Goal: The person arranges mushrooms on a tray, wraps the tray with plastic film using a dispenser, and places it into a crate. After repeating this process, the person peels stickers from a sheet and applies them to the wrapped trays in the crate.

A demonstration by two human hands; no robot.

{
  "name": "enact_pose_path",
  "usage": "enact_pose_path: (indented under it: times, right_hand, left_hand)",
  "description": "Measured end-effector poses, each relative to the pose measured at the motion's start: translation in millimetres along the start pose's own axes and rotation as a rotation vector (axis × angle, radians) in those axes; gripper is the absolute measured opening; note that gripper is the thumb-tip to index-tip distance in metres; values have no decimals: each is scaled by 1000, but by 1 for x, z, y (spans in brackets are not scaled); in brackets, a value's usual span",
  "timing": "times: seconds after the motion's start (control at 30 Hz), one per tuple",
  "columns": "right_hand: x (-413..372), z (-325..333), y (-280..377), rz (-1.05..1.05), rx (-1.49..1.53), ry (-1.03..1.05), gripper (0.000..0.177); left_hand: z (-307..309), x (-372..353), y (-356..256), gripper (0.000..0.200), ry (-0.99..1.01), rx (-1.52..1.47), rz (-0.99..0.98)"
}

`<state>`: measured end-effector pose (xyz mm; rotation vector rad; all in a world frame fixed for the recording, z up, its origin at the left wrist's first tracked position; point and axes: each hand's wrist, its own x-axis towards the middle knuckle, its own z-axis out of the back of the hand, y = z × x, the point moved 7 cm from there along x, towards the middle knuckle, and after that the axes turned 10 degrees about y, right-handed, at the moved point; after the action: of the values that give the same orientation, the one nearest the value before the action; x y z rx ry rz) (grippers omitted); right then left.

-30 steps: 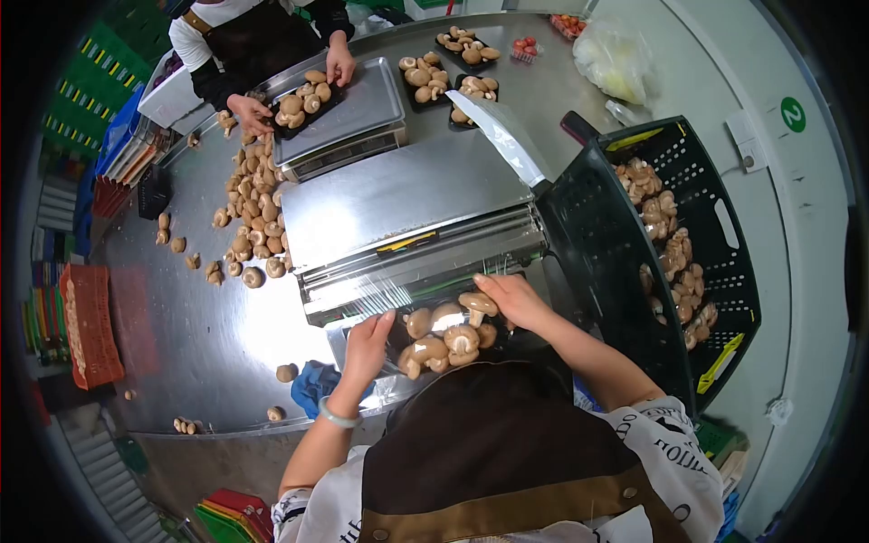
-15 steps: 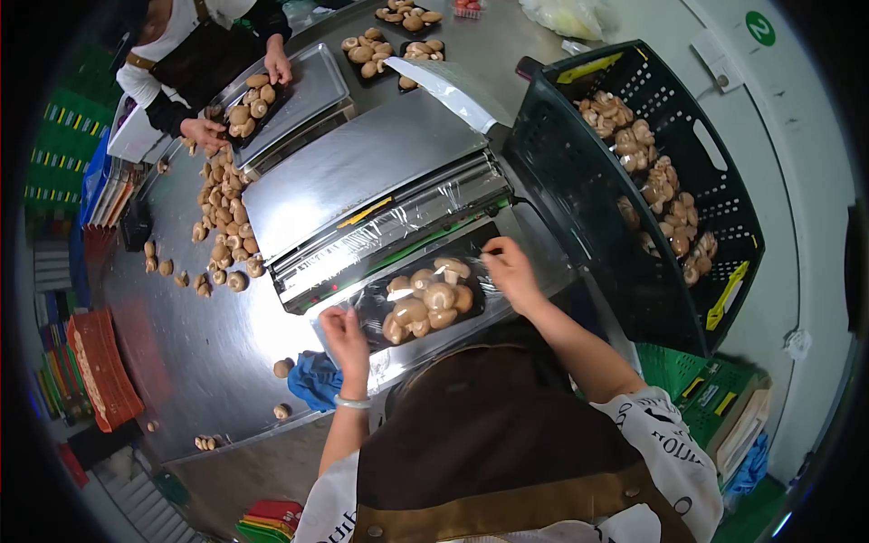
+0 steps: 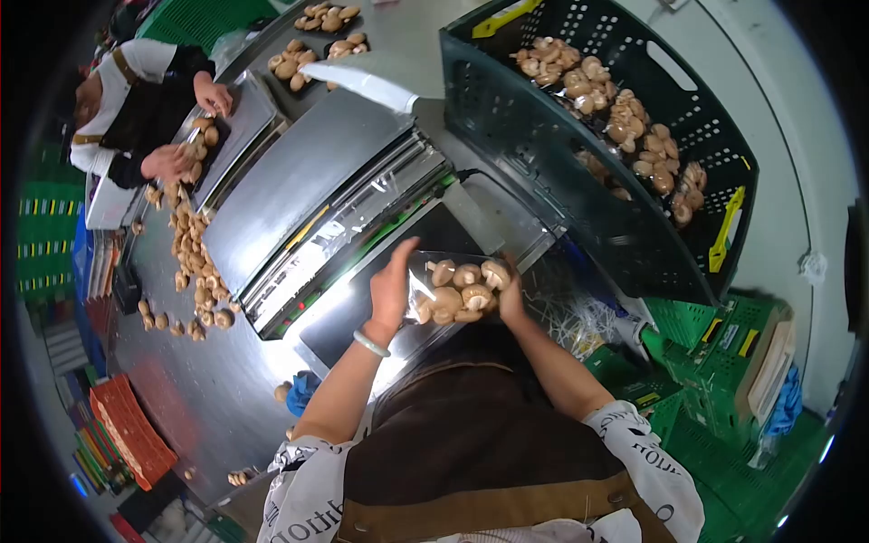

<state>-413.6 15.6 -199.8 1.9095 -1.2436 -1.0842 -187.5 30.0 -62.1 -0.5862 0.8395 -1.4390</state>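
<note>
Several brown mushrooms lie in a tray under clear film, a wrapped pack [image 3: 459, 291] held close in front of my apron. My left hand [image 3: 391, 291], with a pale bracelet at the wrist, presses the pack's left side. At its right end, my right hand [image 3: 512, 294] grips the edge, its fingers partly hidden behind the pack. The wrapping machine [image 3: 312, 213], with a film roll and a green strip along its front, stands just beyond and to the left of the pack. A dark plate [image 3: 339, 321] lies in front of the machine.
A dark crate [image 3: 579, 172] at the right holds several mushroom packs. Another person [image 3: 122, 118] handles a mushroom tray at the upper left. Loose mushrooms [image 3: 190, 244] lie on the steel table [image 3: 217, 398]. A blue cloth [image 3: 301, 393] is near its edge. Green crates [image 3: 715, 389] stand at the lower right.
The mushroom pack has been lifted off the machine's front and brought nearer to me, with both hands now at its sides. My view has turned to the right. The other person's hands have moved over their tray.
</note>
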Motion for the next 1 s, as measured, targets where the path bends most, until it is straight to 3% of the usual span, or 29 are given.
enact_pose_path:
  times: [0.03, 0.07, 0.1, 0.13, 0.17, 0.2, 0.27, 0.3, 0.37, 0.4, 0.43, 0.47, 0.5, 0.57, 0.63, 0.67, 0.77, 0.8, 0.83, 0.87, 0.9, 0.93, 1.0]
  right_hand:
    - [-10, -22, -3, -212, 331, 120, 12]
    - [-31, -54, 1, -472, 614, 309, 15]
    - [-61, -103, 18, -720, 782, 616, 18]
    - [-102, -153, 47, -1347, 1271, 880, 22]
    - [-137, -177, 83, -1849, 1263, 1246, 25]
    - [-153, -191, 118, -2147, 1290, 1487, 28]
    - [-161, -186, 105, -1587, 667, 1169, 30]
    - [-149, -179, 111, -1286, 386, 983, 31]
    - [-115, -189, 161, -682, -20, 1005, 30]
    - [-100, -190, 190, -424, -274, 926, 30]
    - [-96, -163, 189, -620, -300, 895, 31]
    - [-61, -123, 177, -640, -1039, 938, 29]
    - [-53, -139, 238, -415, -1116, 701, 32]
    - [-67, -179, 296, 66, -921, 920, 43]
    - [-92, -215, 285, 38, -1169, 1182, 57]
    - [-86, -216, 267, -7, -1238, 1159, 60]
    - [-25, -193, 300, -80, -973, 1017, 58]
    - [-3, -178, 329, -22, -1032, 840, 56]
    - [27, -146, 342, -85, -920, 613, 52]
    - [41, -135, 377, 8, -535, 424, 46]
    - [68, -119, 399, 133, -222, 342, 40]
    - [92, -109, 414, 128, -25, 345, 40]
    - [150, -70, 413, 145, -49, 249, 35]
  left_hand:
    - [-5, 2, 9, 48, -26, -465, 143]
    - [-16, 1, -1, 52, 16, -669, 15]
    - [-12, -3, -25, 54, 109, -685, -87]
    - [-3, -13, -56, 50, 191, -715, -79]
    - [4, -20, -82, 45, 270, -740, -80]
    - [3, -30, -93, 42, 359, -924, -39]
    - [-8, -49, -98, 35, 503, -1241, 61]
    - [-4, -53, -110, 34, 591, -1338, -218]
    - [17, -59, -155, 38, 553, -996, -137]
    - [16, -68, -159, 49, 778, -1239, 57]
    - [17, -67, -176, 57, 868, -1259, 85]
    - [19, -66, -193, 66, 958, -1273, 114]
    - [20, -64, -200, 62, 1002, -1239, 81]
    - [21, -59, -198, 54, 1014, -1164, 19]
    - [18, -49, -188, 45, 954, -1103, 20]
    - [15, -40, -177, 41, 899, -1055, 37]
    - [-20, -18, -114, 30, 710, -777, 131]
    - [-31, -8, -92, 26, 652, -735, 189]
    - [-31, 1, -92, 22, 595, -836, 251]
    - [-14, 15, -113, 12, 485, -1026, 241]
    - [-4, 21, -104, 13, 416, -1066, 259]
    - [6, 25, -93, 12, 321, -1064, 305]
    - [25, 33, -78, 11, 142, -1071, 390]
